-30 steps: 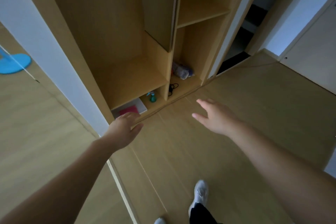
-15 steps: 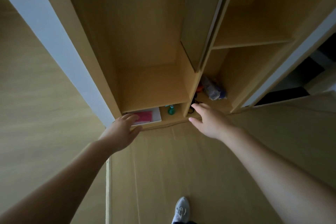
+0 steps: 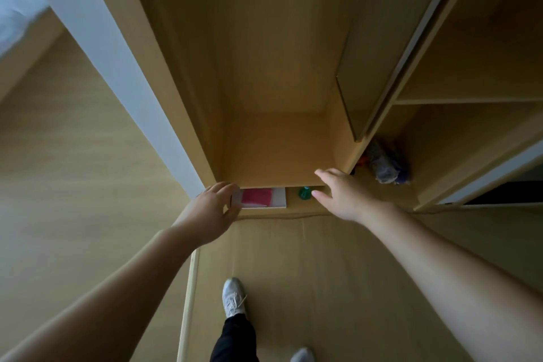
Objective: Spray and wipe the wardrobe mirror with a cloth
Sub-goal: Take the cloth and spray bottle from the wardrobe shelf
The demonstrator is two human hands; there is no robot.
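A pink cloth [image 3: 256, 196] lies on a white tray [image 3: 279, 200] on the wardrobe's bottom level, under a low shelf [image 3: 279, 153]. Just right of the tray stands a green spray bottle [image 3: 305, 193], only its top showing below the shelf edge. My left hand [image 3: 210, 211] hovers open at the tray's left end, fingers near its corner. My right hand [image 3: 342, 195] is open with fingers spread, its fingertips right beside the bottle. The mirror door [image 3: 73, 170] fills the left of the view, reflecting the wooden floor.
The open wardrobe has a sliding door panel [image 3: 373, 47] and shelves on the right [image 3: 470, 100]. A bundle of bagged items [image 3: 385, 166] lies in the right bottom compartment. My white shoe [image 3: 233, 297] stands on the wooden floor below.
I have stepped closer to the wardrobe. Both hands have moved forward, the left to the tray's edge and the right leftward to the spray bottle.
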